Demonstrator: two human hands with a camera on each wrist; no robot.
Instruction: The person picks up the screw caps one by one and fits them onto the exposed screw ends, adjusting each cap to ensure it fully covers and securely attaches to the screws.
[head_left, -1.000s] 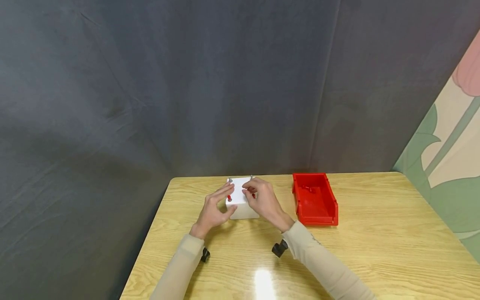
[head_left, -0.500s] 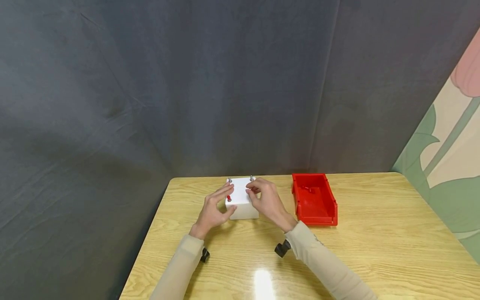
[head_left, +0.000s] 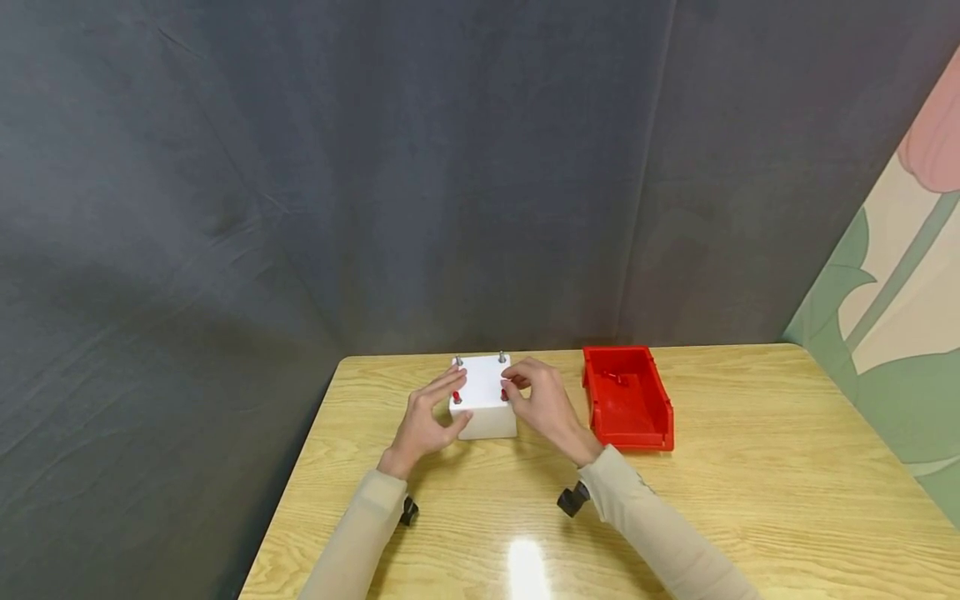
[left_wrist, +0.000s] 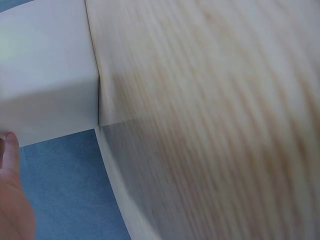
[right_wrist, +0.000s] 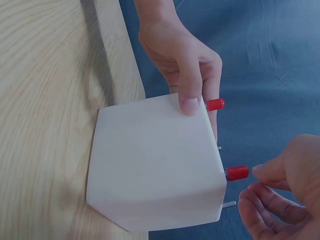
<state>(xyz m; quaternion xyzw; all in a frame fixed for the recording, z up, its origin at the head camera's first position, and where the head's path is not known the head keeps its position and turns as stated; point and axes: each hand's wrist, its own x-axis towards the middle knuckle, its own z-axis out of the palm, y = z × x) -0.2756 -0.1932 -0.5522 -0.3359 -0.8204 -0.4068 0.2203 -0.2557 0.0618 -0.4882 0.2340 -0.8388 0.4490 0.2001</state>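
White block (right_wrist: 155, 150) with four upright posts at the corners of its top, resting on the bench near its far edge, between a person's two hands. The near right post carries a red cap (right_wrist: 237, 173); the near left post carries a second red cap (right_wrist: 216, 104); the two far posts are bare metal studs (head_left: 502, 357). The governing relation is between the near right cap and the right hand (head_left: 546, 402), which is the nearer of the two. The cap's long axis stands square to the block's top, pointing upward, and the right thumb tip lies just beyond its free end, apart from it in the right wrist view. Thumb and fingertips of this hand are bent and slightly parted, with nothing visible between them. The left hand (head_left: 426, 423) clasps the block at its near left corner, thumb against the near face, fingers reaching along the left side at the top; it has hold of the block alone. To the right of both stands a red bin (head_left: 630, 410) with small red pieces (head_left: 616, 378) lying toward its back. Bench (head_left: 750, 433) of pale wood grain; behind it, a dark curtain (head_left: 480, 167); at right, a flower-patterned wall (head_left: 892, 308).
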